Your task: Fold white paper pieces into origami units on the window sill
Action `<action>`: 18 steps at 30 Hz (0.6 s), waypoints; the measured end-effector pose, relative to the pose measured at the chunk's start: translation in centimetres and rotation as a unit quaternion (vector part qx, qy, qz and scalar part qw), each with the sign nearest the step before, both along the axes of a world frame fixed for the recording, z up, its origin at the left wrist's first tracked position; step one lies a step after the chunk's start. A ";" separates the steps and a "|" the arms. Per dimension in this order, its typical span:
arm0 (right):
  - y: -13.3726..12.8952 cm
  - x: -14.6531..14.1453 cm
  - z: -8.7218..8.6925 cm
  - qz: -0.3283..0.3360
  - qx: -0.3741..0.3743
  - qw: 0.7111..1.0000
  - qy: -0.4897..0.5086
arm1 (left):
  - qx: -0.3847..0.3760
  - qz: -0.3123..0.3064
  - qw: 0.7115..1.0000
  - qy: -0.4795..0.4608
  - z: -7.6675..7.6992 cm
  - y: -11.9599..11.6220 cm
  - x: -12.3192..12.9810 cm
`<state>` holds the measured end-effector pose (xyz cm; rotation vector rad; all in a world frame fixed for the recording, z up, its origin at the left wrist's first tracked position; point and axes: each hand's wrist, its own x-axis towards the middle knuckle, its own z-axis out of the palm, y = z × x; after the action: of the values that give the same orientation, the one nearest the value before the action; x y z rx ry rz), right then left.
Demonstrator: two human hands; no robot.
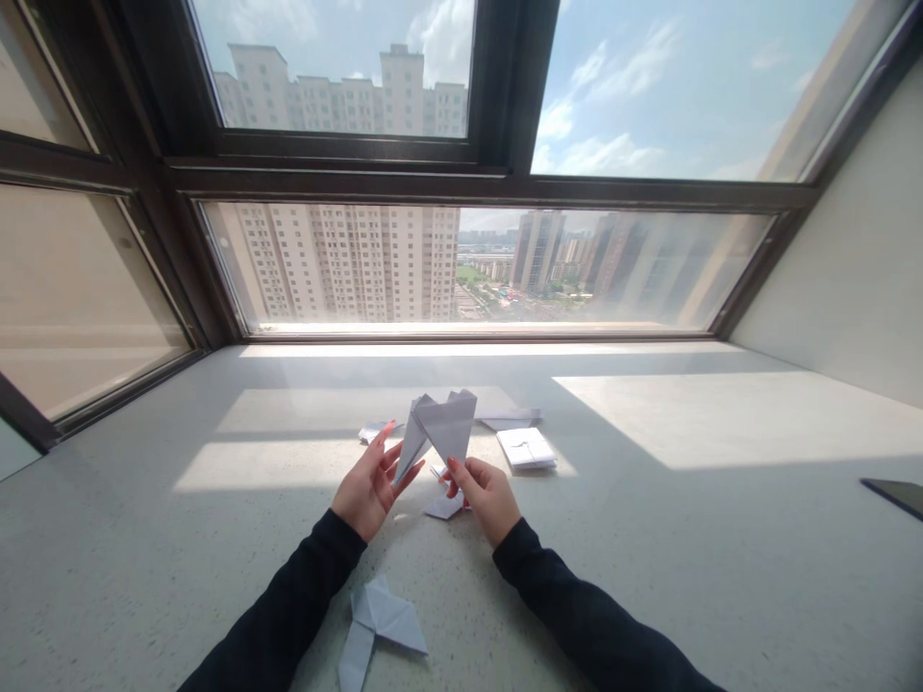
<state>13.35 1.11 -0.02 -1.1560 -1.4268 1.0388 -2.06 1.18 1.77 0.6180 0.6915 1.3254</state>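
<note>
A white folded paper (pixel 448 426) with pointed flaps is held up in front of me, tilted, its narrow end downward. My right hand (pixel 485 495) pinches its lower tip between thumb and fingers. At its left flap, my left hand (pixel 371 485) holds the paper loosely, thumb raised and fingers behind the edge. Under the hands lies another small folded paper (pixel 445 506), partly hidden by my right fingers. Closer to me, between my forearms, rests a folded paper shape (pixel 382 620) with several angular flaps.
Behind my right hand lie a square white folded packet (pixel 526 449) and a flat paper strip (pixel 509 419). More folded paper (pixel 371 432) sits behind my left hand. The pale speckled sill (pixel 685 567) ends at a dark window frame (pixel 483 338). A dark flat object (pixel 896 496) is at far right.
</note>
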 end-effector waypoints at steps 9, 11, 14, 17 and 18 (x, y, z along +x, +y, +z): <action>0.1 -0.2 -0.3 0.035 -0.023 0.999 0.023 | 0.049 0.031 0.996 0.072 -1.7 0.5 0.4; 0.1 -0.2 -0.2 0.032 -0.026 0.998 0.056 | 0.102 0.056 0.983 0.141 -1.9 0.8 0.1; 0.2 -0.3 -0.1 0.024 -0.025 0.991 0.127 | 0.253 0.073 0.903 0.341 -1.9 0.7 -0.1; 0.5 -0.3 -0.3 0.011 -0.037 0.983 0.182 | 0.407 0.067 0.763 0.498 -1.6 0.0 0.1; 0.6 -0.2 -0.4 0.010 -0.045 0.980 0.194 | 0.441 0.058 0.728 0.521 -1.5 -0.3 0.2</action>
<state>13.14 1.66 -0.37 -0.9383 -1.0935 1.2739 -1.86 0.89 0.29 2.2466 0.9571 1.3083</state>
